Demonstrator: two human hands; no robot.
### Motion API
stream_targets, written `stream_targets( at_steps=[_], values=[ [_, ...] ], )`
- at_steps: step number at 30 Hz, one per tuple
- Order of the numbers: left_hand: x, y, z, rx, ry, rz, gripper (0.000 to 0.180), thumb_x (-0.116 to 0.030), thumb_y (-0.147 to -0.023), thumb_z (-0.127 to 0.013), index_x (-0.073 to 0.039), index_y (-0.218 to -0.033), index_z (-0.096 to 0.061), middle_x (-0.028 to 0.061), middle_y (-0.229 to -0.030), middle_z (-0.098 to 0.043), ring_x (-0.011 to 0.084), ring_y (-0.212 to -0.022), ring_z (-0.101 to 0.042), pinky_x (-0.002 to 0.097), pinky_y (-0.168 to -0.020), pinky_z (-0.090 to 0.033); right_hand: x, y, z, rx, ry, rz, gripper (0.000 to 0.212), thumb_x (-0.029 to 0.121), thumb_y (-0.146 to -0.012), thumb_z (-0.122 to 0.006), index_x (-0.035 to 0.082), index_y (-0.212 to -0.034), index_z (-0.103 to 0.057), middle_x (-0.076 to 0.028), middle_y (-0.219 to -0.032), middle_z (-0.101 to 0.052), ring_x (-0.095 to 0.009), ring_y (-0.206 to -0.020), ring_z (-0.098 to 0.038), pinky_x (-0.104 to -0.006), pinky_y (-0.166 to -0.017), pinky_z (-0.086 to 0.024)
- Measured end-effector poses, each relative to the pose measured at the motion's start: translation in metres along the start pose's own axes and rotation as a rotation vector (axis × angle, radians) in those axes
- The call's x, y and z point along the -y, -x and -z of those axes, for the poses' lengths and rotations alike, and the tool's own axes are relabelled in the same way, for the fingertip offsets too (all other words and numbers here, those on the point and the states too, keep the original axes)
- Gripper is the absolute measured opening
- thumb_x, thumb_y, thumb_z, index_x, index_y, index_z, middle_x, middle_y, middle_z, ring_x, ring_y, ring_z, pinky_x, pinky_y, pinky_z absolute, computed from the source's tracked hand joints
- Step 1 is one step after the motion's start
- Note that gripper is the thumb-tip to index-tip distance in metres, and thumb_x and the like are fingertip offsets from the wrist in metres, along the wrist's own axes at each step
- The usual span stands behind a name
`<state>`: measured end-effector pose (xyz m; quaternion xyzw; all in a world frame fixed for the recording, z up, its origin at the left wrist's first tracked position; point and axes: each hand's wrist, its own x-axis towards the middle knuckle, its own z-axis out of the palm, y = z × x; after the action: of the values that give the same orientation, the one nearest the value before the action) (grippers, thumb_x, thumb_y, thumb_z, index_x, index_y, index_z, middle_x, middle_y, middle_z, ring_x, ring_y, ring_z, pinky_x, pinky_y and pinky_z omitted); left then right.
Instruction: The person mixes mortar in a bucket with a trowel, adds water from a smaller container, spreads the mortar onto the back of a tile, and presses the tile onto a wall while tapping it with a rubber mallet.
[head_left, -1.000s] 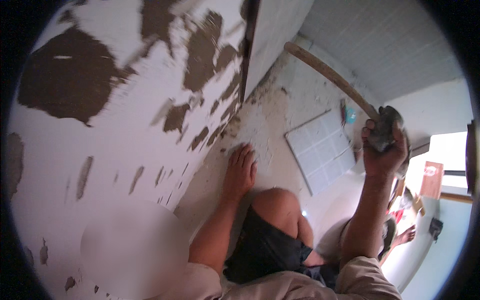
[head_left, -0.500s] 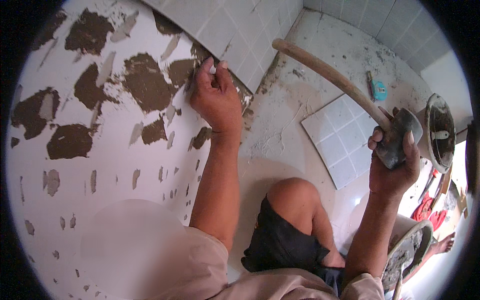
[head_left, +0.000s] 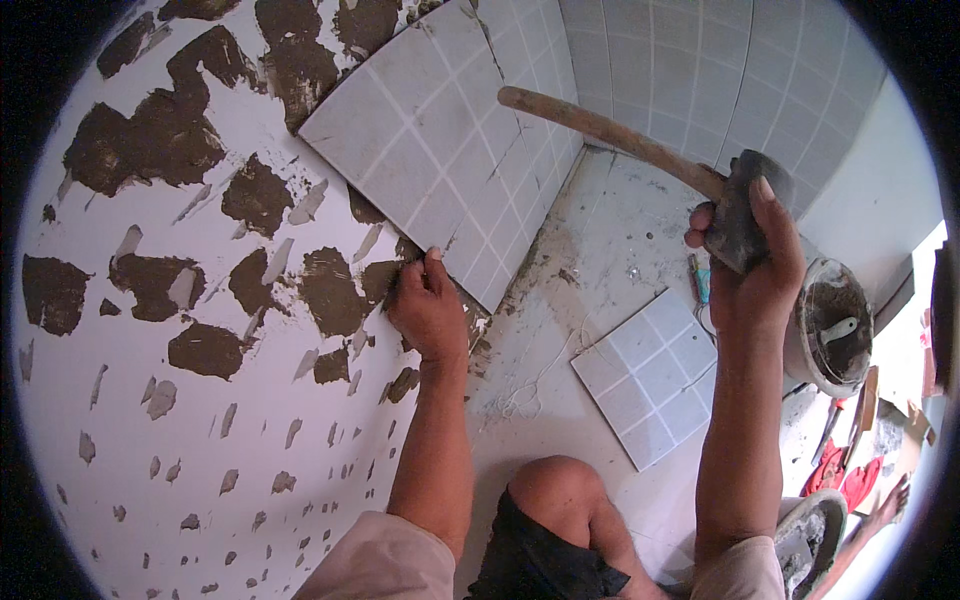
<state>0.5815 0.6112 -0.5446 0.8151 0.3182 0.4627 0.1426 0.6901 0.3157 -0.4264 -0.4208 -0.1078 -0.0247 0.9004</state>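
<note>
My left hand [head_left: 430,315] is closed at the edge of a grey wall tile [head_left: 430,150], thumb and fingertips against that edge. Whether a small thing is pinched between them is hidden. Dark patches of mortar [head_left: 335,290] cover the white wall beside it. My right hand [head_left: 755,265] grips a rubber mallet [head_left: 745,215] by its black head. Its wooden handle points up and to the left, away from my palm, and the mallet touches neither wall nor tile.
A loose grey tile [head_left: 650,375] lies on the floor. A turquoise tape measure [head_left: 700,278] is partly behind my right forearm. Two mortar buckets, one farther [head_left: 868,345] and one nearer [head_left: 838,510], stand at right, with red cloth [head_left: 845,475] between. Another person's hand [head_left: 890,500] shows at lower right.
The view has shifted up, showing more of the wall tiles. My left hand's thumb and fingers have come closer together at the tile edge. The mallet stays in my right hand.
</note>
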Motion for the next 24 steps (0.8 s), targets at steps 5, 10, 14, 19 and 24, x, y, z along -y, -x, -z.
stream_targets(
  at_steps=[5, 10, 14, 19, 24],
  values=[
    [-0.009, 0.001, 0.004, -0.04, 0.053, -0.033, 0.041, -0.031, -0.1, -0.064, -0.002, -0.071, -0.064, 0.0148, -0.062, -0.065, 0.0329, -0.056, -0.063, 0.044, -0.056, -0.047, -0.003, 0.003, -0.004, 0.051, 0.015, -0.025, 0.041, 0.028, -0.092, -0.065, -0.006, -0.114, -0.055, -0.024, -0.102, -0.068, -0.028, -0.069, -0.068, -0.0399, -0.057, -0.054],
    [-0.003, 0.0, 0.002, -0.032, 0.023, -0.027, 0.037, -0.028, -0.1, -0.065, -0.004, -0.071, -0.064, 0.0148, -0.059, -0.062, 0.0351, -0.054, -0.061, 0.0442, -0.053, -0.046, -0.015, 0.025, -0.007, 0.078, 0.02, -0.109, 0.043, 0.03, -0.093, -0.063, -0.006, -0.117, -0.056, -0.022, -0.098, -0.068, -0.027, -0.069, -0.067, -0.0399, -0.057, -0.052],
    [0.006, -0.001, 0.003, -0.051, 0.057, -0.02, 0.035, -0.028, -0.099, -0.065, -0.005, -0.072, -0.064, 0.014, -0.059, -0.061, 0.0334, -0.053, -0.059, 0.0433, -0.053, -0.046, -0.014, 0.034, -0.023, 0.095, 0.011, -0.097, 0.048, 0.034, -0.094, -0.06, -0.005, -0.123, -0.056, -0.022, -0.101, -0.068, -0.026, -0.07, -0.067, -0.0385, -0.059, -0.051],
    [-0.001, 0.0, 0.006, 0.01, 0.025, -0.036, 0.029, -0.025, -0.097, -0.066, -0.004, -0.077, -0.068, 0.0144, -0.064, -0.065, 0.0297, -0.056, -0.062, 0.0414, -0.057, -0.048, -0.007, 0.038, -0.026, 0.099, 0.04, -0.034, 0.051, 0.036, -0.095, -0.056, -0.005, -0.126, -0.056, -0.02, -0.101, -0.068, -0.026, -0.071, -0.064, -0.0376, -0.062, -0.048],
    [0.006, 0.006, 0.004, 0.03, 0.145, 0.004, 0.023, -0.021, -0.095, -0.069, -0.003, -0.08, -0.07, 0.0116, -0.072, -0.072, 0.0284, -0.062, -0.068, 0.0396, -0.064, -0.054, -0.007, 0.047, -0.017, 0.079, 0.056, -0.037, 0.05, 0.036, -0.097, -0.054, -0.005, -0.126, -0.058, -0.02, -0.102, -0.068, -0.026, -0.069, -0.062, -0.0377, -0.062, -0.046]
  ],
)
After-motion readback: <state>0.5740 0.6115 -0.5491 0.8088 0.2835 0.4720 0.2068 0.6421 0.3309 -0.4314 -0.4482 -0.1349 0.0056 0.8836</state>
